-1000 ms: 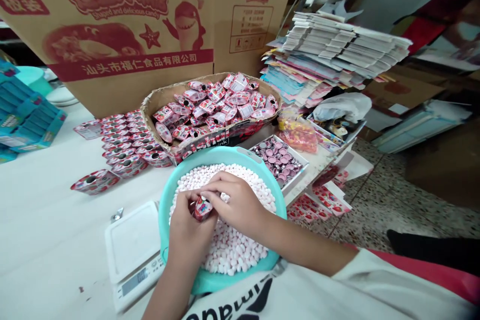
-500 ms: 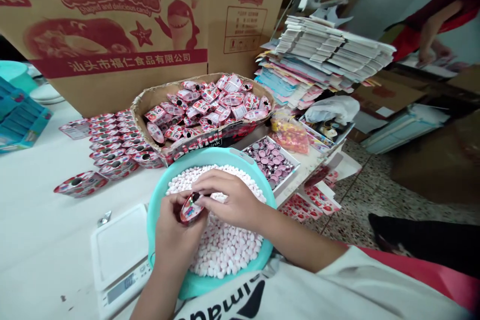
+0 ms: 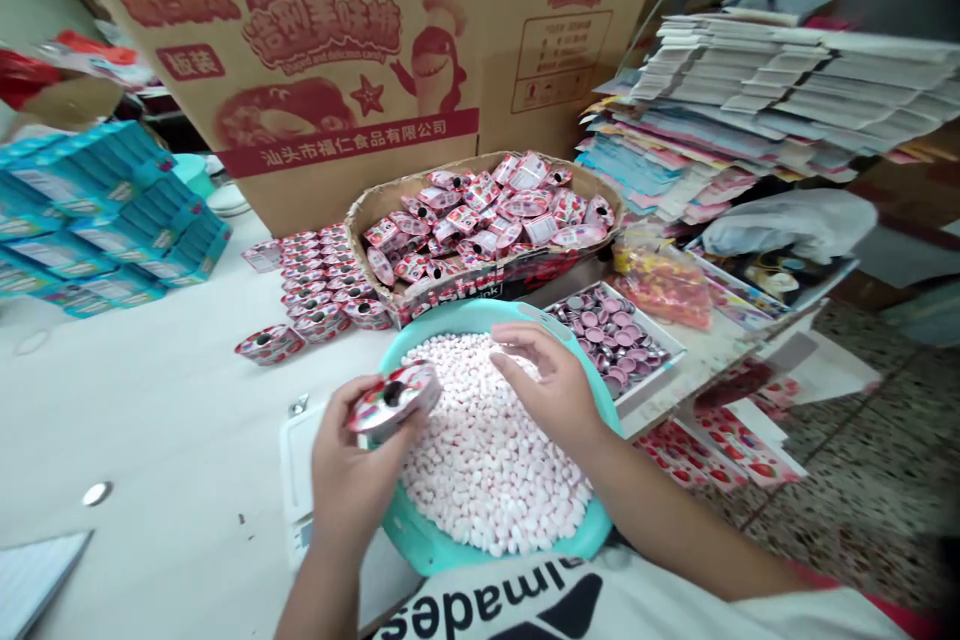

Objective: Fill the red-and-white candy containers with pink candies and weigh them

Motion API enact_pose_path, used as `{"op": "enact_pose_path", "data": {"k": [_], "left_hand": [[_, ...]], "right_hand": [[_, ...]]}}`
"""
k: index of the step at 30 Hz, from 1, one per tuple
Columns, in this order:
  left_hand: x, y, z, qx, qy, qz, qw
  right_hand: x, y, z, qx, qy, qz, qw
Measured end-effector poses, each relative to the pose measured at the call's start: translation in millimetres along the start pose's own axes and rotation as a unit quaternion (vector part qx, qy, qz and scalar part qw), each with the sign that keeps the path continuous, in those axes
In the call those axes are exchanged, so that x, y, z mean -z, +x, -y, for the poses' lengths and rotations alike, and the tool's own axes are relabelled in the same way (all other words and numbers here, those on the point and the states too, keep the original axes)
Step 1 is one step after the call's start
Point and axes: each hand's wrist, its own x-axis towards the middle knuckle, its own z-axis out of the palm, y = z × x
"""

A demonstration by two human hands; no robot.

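Observation:
My left hand [image 3: 356,460] grips a small red and white candy pack [image 3: 396,398], its dark round opening turned upward, over the left rim of a turquoise basin [image 3: 409,545]. The basin holds a heap of small white-pink candies [image 3: 499,460]. Above the candies, toward the back right of the basin, my right hand [image 3: 551,385] has its fingers apart, with nothing visible in them. Behind the basin stands a cut-down carton [image 3: 480,285] piled with similar packs [image 3: 491,205]. Rows of packs [image 3: 319,320] stand on the table left of the carton.
A white scale [image 3: 298,480] lies partly behind my left arm. Right of the basin is a tray of pink caps [image 3: 615,330]. Paper stacks [image 3: 750,100] rise at the back right, blue boxes [image 3: 105,220] at the left, and a large carton [image 3: 337,50] behind.
My right hand has come away from the pack and opened over the candies. My left hand still holds the pack, now with its opening plainer to see. The view has swung left.

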Motion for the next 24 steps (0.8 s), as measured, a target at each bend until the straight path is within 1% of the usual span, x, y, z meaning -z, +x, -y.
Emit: {"op": "enact_pose_path", "data": {"k": [1, 2, 3, 5, 7, 9, 11, 13, 16, 18, 21, 24], "left_hand": [[18.6, 7.4, 5.2, -0.001, 0.029, -0.016, 0.999], [38.4, 15.4, 12.3, 0.013, 0.058, -0.029, 0.998], [58.4, 24.0, 21.2, 0.033, 0.086, -0.041, 0.995], [94.7, 42.1, 42.8, 0.063, 0.154, -0.055, 0.984], [121.5, 61.2, 67.5, 0.073, 0.213, -0.087, 0.970], [136.8, 80.5, 92.5, 0.069, 0.256, -0.087, 0.960], [142.1, 98.9, 115.2, 0.042, 0.281, -0.069, 0.956], [141.0, 115.1, 133.8, 0.015, 0.287, -0.047, 0.957], [136.2, 133.1, 152.6, -0.020, 0.287, -0.037, 0.957], [134.5, 141.0, 159.5, -0.047, 0.298, -0.053, 0.952], [134.6, 149.4, 163.2, -0.083, 0.326, -0.078, 0.939], [135.5, 157.5, 161.2, -0.115, 0.352, -0.069, 0.926]], "right_hand": [[-1.5, 0.8, -4.7, -0.036, 0.018, 0.004, 0.999], [-3.2, 1.8, -8.4, -0.063, 0.033, 0.009, 0.997], [-5.1, 2.9, -10.7, -0.079, 0.042, 0.013, 0.996], [-8.3, 5.4, -11.8, -0.084, 0.045, 0.019, 0.995], [-10.3, 7.3, -9.8, -0.074, 0.035, 0.027, 0.996], [-10.9, 7.9, -7.7, -0.065, 0.019, 0.041, 0.997], [-10.6, 7.3, -7.6, -0.055, 0.003, 0.052, 0.997], [-9.7, 6.6, -9.7, -0.050, -0.009, 0.055, 0.997], [-8.1, 7.1, -14.8, -0.056, -0.016, 0.044, 0.997], [-7.4, 8.2, -17.5, -0.066, -0.022, 0.039, 0.997], [-7.4, 9.3, -19.8, -0.085, -0.033, 0.043, 0.995], [-7.7, 9.2, -19.9, -0.094, -0.036, 0.053, 0.993]]}}
